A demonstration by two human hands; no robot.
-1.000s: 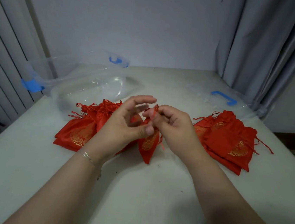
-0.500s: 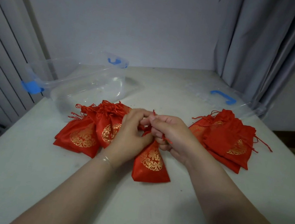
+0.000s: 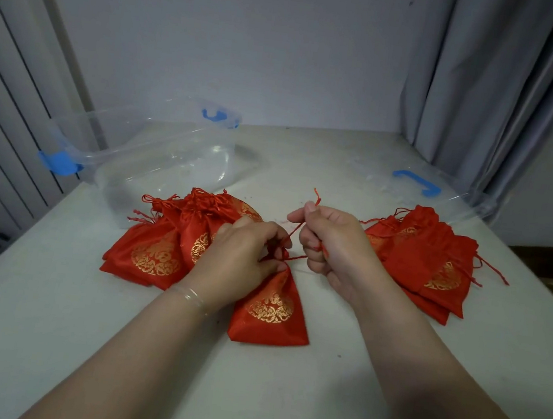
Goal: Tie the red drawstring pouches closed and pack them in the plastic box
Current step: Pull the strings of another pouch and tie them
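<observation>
Since earlier: right hand (image 3: 329, 246) drawn away, gripping cord (image 3: 297, 229); left hand (image 3: 245, 257) pinches pouch (image 3: 270, 312) neck. Box (image 3: 171, 156) behind pouch, apparently empty. Piles (image 3: 160, 247) flanking pouch unpacked; tying unfinished

Red pouch (image 3: 270, 308), gold round motif; red cord (image 3: 297, 229); clear box (image 3: 157, 158), blue latches (image 3: 58, 162); grey curtain (image 3: 490, 78).

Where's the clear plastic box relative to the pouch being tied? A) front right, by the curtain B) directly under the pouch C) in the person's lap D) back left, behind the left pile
D: the plastic box stands open at the table's back left, behind the left pile, while the pouch lies centre front.
</observation>
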